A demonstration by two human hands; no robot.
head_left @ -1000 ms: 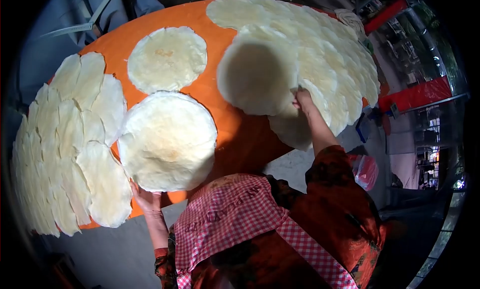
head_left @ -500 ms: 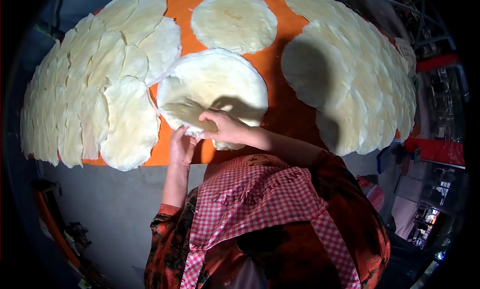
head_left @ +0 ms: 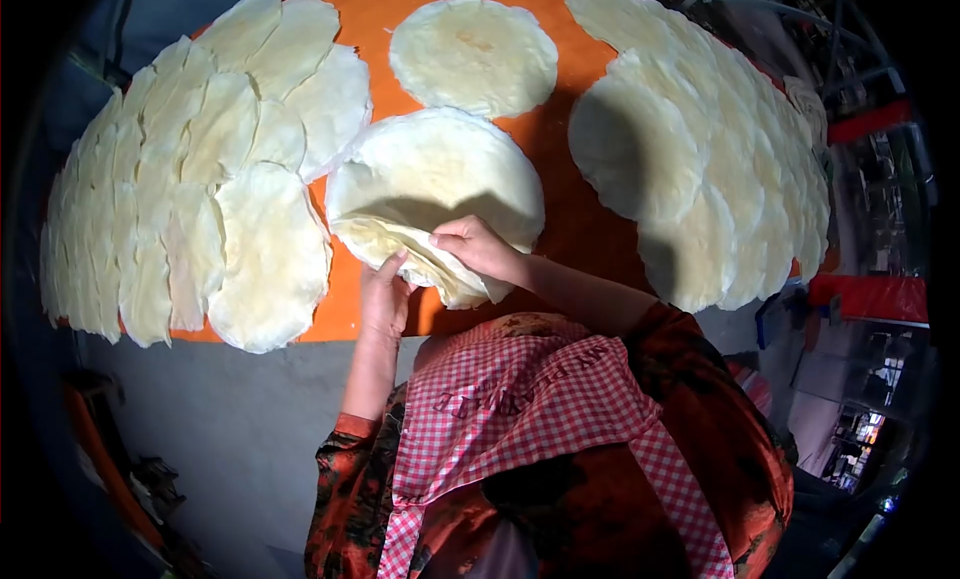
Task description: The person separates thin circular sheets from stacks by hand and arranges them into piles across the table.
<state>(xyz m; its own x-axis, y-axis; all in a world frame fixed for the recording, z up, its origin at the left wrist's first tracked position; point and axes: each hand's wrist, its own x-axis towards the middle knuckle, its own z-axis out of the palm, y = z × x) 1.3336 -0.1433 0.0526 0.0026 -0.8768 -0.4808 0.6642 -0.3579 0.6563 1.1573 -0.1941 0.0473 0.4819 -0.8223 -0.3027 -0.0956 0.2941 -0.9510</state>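
could tear the folded flatbread (head_left: 385,239) by uneven pulling, or skew the pile (head_left: 455,159) by dragging lower layers. lying folded over the pile's near side, on the orange table (head_left: 595,234). clamped between thumb and fingers of left hand (head_left: 384,297) and right hand (head_left: 480,247). showing more creased layers than a half-second earlier.

Both hands (head_left: 430,269) at the folded near edge of one pale flatbread (head_left: 450,169).
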